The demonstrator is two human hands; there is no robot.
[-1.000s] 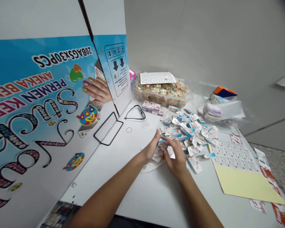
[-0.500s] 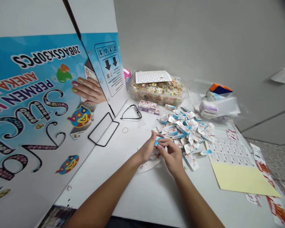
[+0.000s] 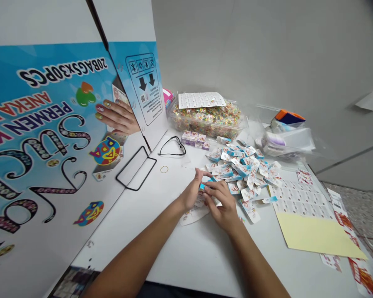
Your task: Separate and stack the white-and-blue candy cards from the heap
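Between my two hands is a small blue-and-white carton [image 3: 202, 186], mostly covered by the fingers. My left hand [image 3: 191, 193] is closed on its left side, thumb pointing up. My right hand [image 3: 222, 203] grips it from the right, fingers bent over the top. Under the hands lies a white printed sheet with a rounded edge [image 3: 191, 217]. Just beyond them spreads a heap of small blue-and-white cartons [image 3: 242, 165], many with flaps sticking out.
A clear tub of wrapped candies [image 3: 205, 118] stands at the back, a sticker sheet [image 3: 202, 100] on top. Purple boxes [image 3: 194, 138], glasses [image 3: 174, 147] and a rubber band [image 3: 164, 169] lie nearby. A large printed carton [image 3: 59, 124] walls the left; yellow backing paper [image 3: 317, 231] lies right.
My right hand has shifted slightly left, its fingers now reaching further over the small carton. My left hand stays nearly in place, still holding it.
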